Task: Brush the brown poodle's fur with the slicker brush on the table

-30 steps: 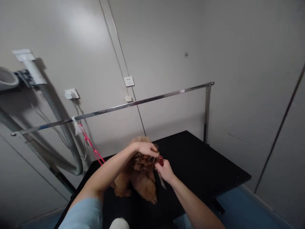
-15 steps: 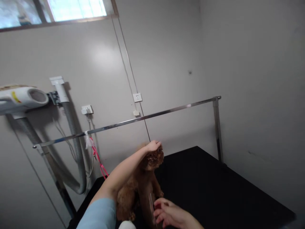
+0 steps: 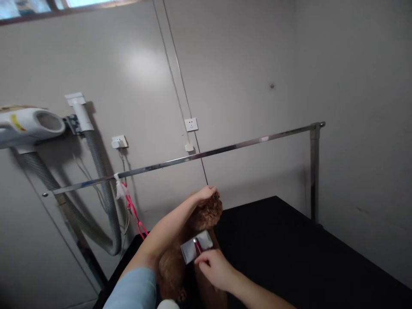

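On the black grooming table (image 3: 289, 253) below a steel rail (image 3: 199, 156) sits a small brown dog (image 3: 193, 240). Over its head curls the left hand (image 3: 206, 193), holding the muzzle up. The right hand (image 3: 214, 270) grips a slicker brush (image 3: 196, 251), pressed against the dog's chest.

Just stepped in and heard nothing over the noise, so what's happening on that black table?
A person is grooming a small brown dog that sits on the black table. The left hand rests on top of the dog's head, holding it up. The right hand grips a slicker brush by its red handle, its flat pad against the dog's chest. A pink leash hangs from the metal bar behind.
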`<control>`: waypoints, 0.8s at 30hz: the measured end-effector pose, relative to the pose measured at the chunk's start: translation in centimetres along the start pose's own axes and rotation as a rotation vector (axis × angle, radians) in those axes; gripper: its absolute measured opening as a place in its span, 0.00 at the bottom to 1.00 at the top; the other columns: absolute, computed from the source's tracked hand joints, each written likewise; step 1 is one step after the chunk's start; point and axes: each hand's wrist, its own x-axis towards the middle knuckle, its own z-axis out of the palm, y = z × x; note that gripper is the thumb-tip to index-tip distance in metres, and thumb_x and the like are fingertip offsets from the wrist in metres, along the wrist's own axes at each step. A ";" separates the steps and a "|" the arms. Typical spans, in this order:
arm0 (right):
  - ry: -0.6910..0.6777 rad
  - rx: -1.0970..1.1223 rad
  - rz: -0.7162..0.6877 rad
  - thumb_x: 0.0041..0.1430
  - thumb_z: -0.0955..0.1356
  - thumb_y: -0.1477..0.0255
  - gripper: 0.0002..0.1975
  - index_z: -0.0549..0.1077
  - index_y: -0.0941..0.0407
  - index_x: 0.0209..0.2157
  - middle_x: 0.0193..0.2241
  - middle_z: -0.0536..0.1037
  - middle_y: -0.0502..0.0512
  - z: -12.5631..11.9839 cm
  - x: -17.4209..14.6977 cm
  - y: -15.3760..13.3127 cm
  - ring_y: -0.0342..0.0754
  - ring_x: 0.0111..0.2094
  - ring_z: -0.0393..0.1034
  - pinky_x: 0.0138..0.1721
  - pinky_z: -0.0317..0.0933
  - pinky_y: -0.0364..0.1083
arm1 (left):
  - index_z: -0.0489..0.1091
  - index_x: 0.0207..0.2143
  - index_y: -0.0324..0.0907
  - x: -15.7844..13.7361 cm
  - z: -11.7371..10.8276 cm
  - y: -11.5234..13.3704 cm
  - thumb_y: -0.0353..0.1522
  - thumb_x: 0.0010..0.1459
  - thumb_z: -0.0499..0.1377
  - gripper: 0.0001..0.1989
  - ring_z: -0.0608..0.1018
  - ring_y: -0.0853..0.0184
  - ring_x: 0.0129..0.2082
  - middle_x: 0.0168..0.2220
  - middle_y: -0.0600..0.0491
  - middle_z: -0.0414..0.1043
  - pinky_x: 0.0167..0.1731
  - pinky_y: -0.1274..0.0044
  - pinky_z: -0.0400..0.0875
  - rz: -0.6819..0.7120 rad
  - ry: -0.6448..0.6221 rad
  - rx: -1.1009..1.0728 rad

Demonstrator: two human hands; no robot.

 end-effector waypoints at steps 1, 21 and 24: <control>0.057 -0.013 -0.017 0.57 0.60 0.73 0.15 0.78 0.52 0.37 0.33 0.79 0.53 -0.4 0.4 -0.1 0.47 0.35 0.72 0.40 0.62 0.44 | 0.72 0.23 0.36 0.2 0.0 -0.1 0.35 0.56 0.50 0.16 0.73 0.69 0.22 0.22 0.51 0.73 0.27 0.79 0.65 -0.007 -0.013 -0.011; -0.042 0.635 0.431 0.50 0.65 0.66 0.15 0.74 0.59 0.38 0.22 0.74 0.51 1.5 -2.7 2.5 0.40 0.17 0.64 0.19 0.58 0.39 | 0.71 0.24 0.35 0.3 3.8 -2.0 0.37 0.57 0.50 0.17 0.72 0.70 0.19 0.19 0.51 0.71 0.24 0.79 0.65 -0.034 -0.117 -0.192; -0.134 0.620 0.418 0.50 0.66 0.67 0.14 0.75 0.59 0.37 0.21 0.74 0.50 1.1 -3.5 2.1 0.38 0.16 0.62 0.19 0.57 0.38 | 0.71 0.24 0.35 -0.1 3.6 -2.0 0.39 0.57 0.49 0.19 0.72 0.70 0.20 0.20 0.51 0.72 0.25 0.79 0.66 -0.035 -0.102 -0.226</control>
